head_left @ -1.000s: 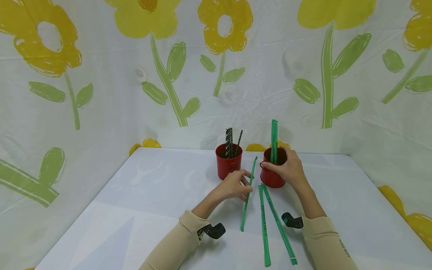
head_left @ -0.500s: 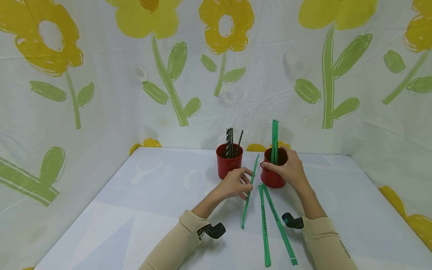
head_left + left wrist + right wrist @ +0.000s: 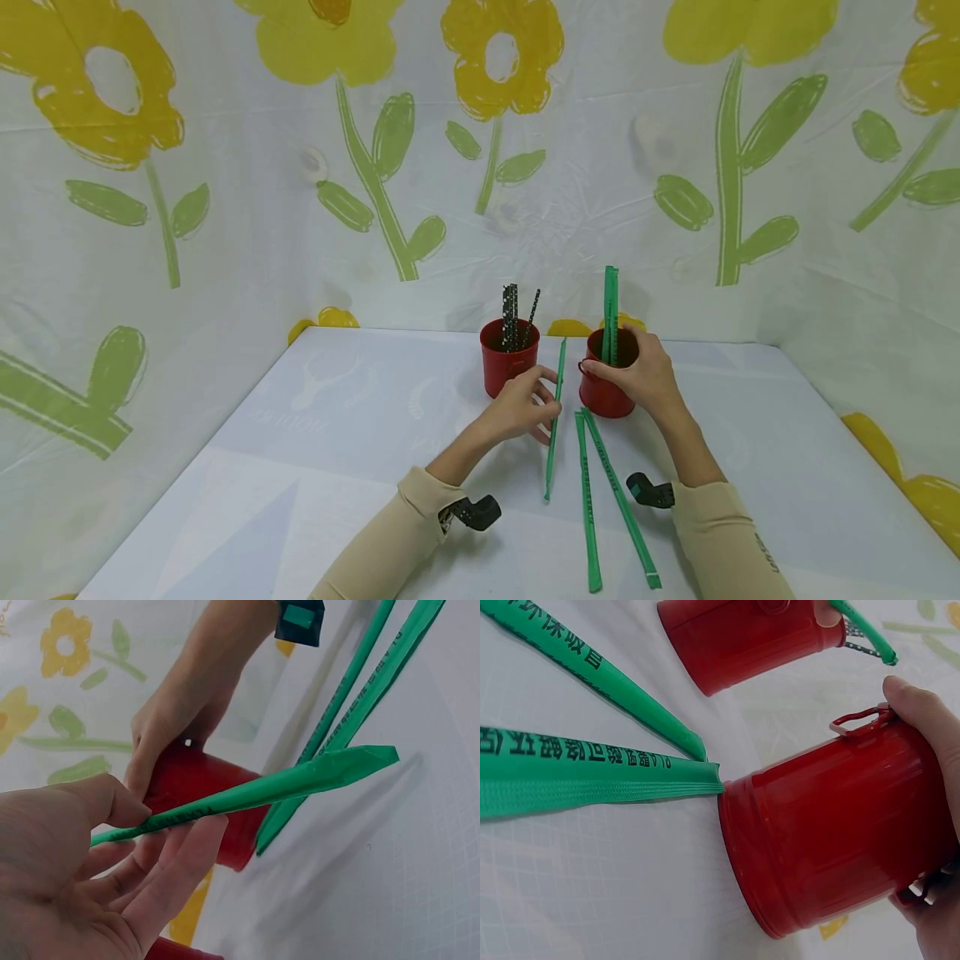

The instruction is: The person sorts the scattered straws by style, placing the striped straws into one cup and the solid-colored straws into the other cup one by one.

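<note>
My left hand [image 3: 521, 408] pinches a green wrapped straw [image 3: 551, 458] between thumb and fingers, holding it near upright above the table. In the left wrist view the straw [image 3: 300, 780] crosses in front of the red bucket. My right hand [image 3: 648, 371] grips that right-hand red bucket [image 3: 606, 396] at its upper part, around the rim and handle lugs. Green wrapped straws [image 3: 610, 304] stand inside it. Two more wrapped straws [image 3: 587, 500] lie on the table, their far ends touching or nearly touching the bucket's base.
A second red bucket [image 3: 497, 367] stands to the left, just beyond my left hand, with several black-and-white dotted straws [image 3: 509, 312] in it. The white table [image 3: 315, 467] ends at a flower-print curtain [image 3: 540, 242] close behind the buckets.
The held straw first shifts slightly to the right, then tilts back left to a more upright position, its lower end moving right and up. My right hand and the buckets stay in place.
</note>
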Demonstrator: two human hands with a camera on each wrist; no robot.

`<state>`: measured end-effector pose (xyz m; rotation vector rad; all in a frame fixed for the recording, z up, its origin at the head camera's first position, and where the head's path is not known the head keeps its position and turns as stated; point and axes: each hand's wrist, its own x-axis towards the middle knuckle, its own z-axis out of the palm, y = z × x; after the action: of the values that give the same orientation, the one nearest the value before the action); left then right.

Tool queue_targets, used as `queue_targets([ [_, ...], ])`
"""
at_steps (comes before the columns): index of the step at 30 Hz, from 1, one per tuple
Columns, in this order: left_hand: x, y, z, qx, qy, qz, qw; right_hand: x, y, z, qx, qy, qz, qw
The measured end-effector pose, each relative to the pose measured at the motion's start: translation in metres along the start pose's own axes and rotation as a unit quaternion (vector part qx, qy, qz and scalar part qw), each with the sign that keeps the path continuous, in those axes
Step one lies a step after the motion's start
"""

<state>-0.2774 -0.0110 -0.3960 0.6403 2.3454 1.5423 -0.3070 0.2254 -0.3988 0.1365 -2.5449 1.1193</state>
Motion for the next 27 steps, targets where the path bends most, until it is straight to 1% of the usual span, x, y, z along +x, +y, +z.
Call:
queue_targets([
  [8, 0.001, -0.0014, 0.0, -0.012, 0.006, 0.005, 0.9999, -0.0005, -0.0002, 0.0004, 0.002, 0.0, -0.002, 1.0],
  [15, 0.0009, -0.0006, -0.001, 0.003, 0.023, 0.031, 0.9992, -0.0004, 0.0, 0.0005, 0.001, 0.002, -0.003, 1.0],
  [20, 0.0011, -0.0001, -0.0008, -0.007, 0.035, 0.049, 0.9982, -0.0006, -0.0001, 0.0009, 0.0, 0.004, -0.005, 1.0],
  [27, 0.0006, 0.0017, 0.0, -0.012, 0.049, 0.048, 0.9976, -0.0001, 0.0, 0.0009, 0.001, 0.004, -0.006, 1.0],
])
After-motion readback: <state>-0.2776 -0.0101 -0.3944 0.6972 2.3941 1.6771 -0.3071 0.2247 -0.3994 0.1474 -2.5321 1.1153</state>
